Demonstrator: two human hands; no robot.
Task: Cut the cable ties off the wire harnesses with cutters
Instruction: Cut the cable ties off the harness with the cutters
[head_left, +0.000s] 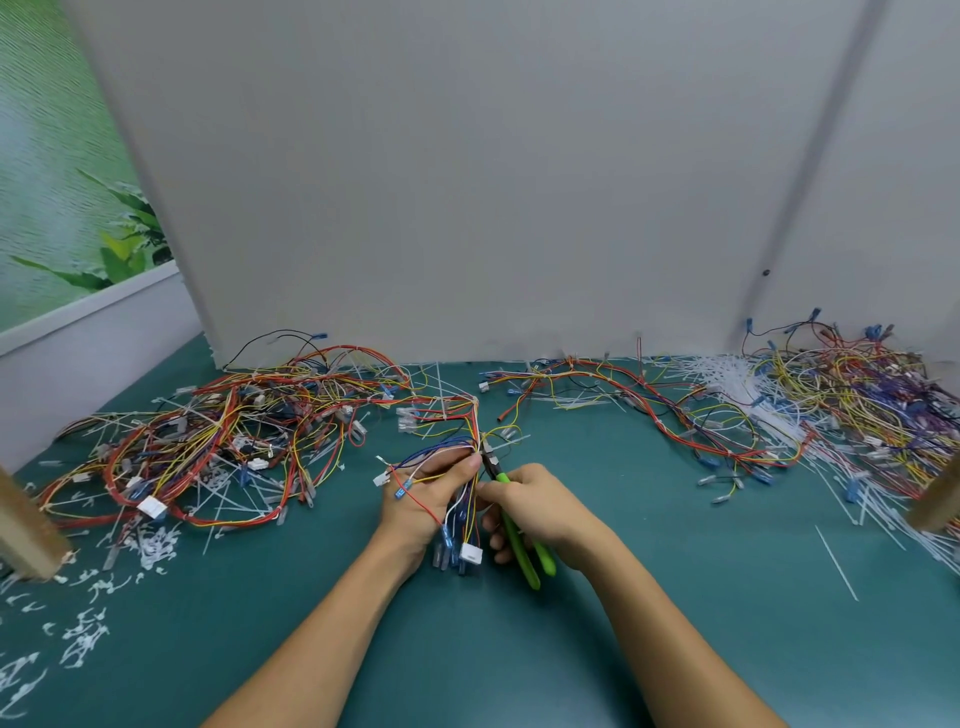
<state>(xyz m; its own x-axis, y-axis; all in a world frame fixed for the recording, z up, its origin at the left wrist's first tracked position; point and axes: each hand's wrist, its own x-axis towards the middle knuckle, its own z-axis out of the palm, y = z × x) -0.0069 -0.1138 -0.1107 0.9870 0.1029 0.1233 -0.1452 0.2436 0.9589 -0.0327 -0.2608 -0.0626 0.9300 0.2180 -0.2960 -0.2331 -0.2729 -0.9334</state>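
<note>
My left hand (421, 499) grips a wire harness (465, 506) of red, blue, yellow and white wires at the table's middle. White and blue connectors hang below the hand. My right hand (535, 506) grips green-handled cutters (519, 545). Their dark jaws (489, 460) sit against the bundle just above my left thumb, where a white cable tie sticks out to the right. Whether the jaws are on the tie is too small to tell.
A tangled heap of harnesses (218, 441) lies at the left, another (872, 400) at the right, with one strung out (649, 405) between. Cut tie pieces (83, 623) litter the green mat (675, 597) front left. A grey partition (467, 182) stands behind. Wooden posts flank both sides.
</note>
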